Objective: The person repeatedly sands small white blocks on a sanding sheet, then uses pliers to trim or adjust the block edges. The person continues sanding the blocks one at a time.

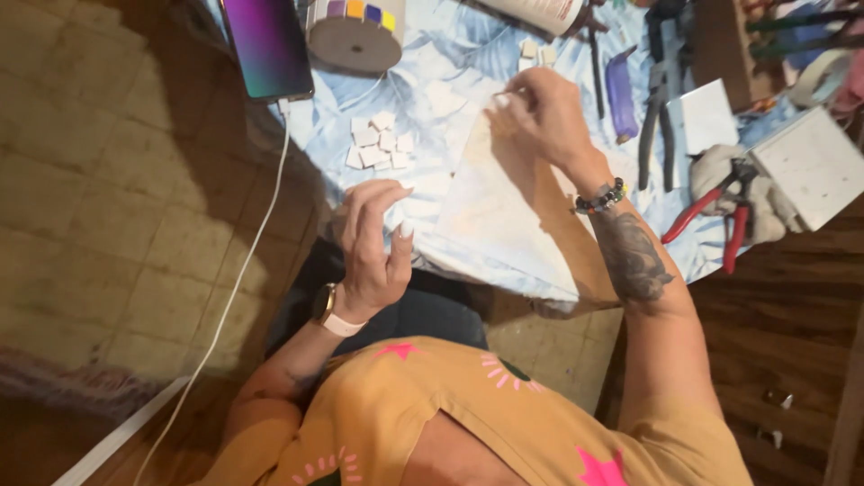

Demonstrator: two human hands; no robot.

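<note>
Your right hand (540,112) was raised over the far corner of the pale triangular board (499,220), with the fingertips pinched together at the board's tip; whether a small piece sat between them could not be told. The board lay flat on the table (468,54), which carried a blue-and-white leaf-patterned cover, and the board's near edge overhung the table's edge toward your lap. Your right wrist bore a beaded bracelet (601,196).

Your left hand (373,243) hovered at the near edge of the table, just left of the board, with the fingers curled loosely inward and grasping nothing visible. A watch (328,310) with a pale strap sat on that wrist.

A cluster of small white square tiles (380,144) lay on the cover just beyond your left hand, apart from the board. A phone (268,45) with a purple screen rested at the table's left edge, with a white cable (243,270) running down from it. A round spool (355,34) stood just beside the phone. Red-handled pliers (715,216) and black-handled pliers (655,117) lay to the right of your right forearm, well apart from the board.
</note>
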